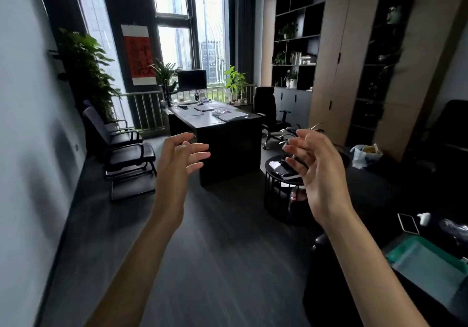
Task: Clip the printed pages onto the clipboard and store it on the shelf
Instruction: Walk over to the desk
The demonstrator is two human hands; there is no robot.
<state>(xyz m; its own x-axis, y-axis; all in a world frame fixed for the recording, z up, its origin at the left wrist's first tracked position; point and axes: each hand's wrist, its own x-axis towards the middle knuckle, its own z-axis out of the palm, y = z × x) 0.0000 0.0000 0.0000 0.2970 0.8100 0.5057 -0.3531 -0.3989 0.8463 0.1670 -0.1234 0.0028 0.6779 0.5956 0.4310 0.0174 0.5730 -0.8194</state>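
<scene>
Both of my hands are raised in front of me over the dark floor, palms facing each other. My left hand (pixel 181 159) is open with fingers spread and holds nothing. My right hand (pixel 314 164) is also open, fingers loosely curled and empty. Far ahead stands a dark desk (pixel 228 134) with stacks of papers (pixel 231 116) lying on its top. A tall dark shelf unit (pixel 295 45) with plants and books lines the right wall behind the desk. I cannot make out a clipboard from here.
Two black visitor chairs (pixel 121 146) stand along the left wall. An office chair (pixel 268 113) sits right of the desk. A round black side table (pixel 283 182) is near my right hand. A phone (pixel 407 222) and a teal folder (pixel 428 268) lie at the lower right.
</scene>
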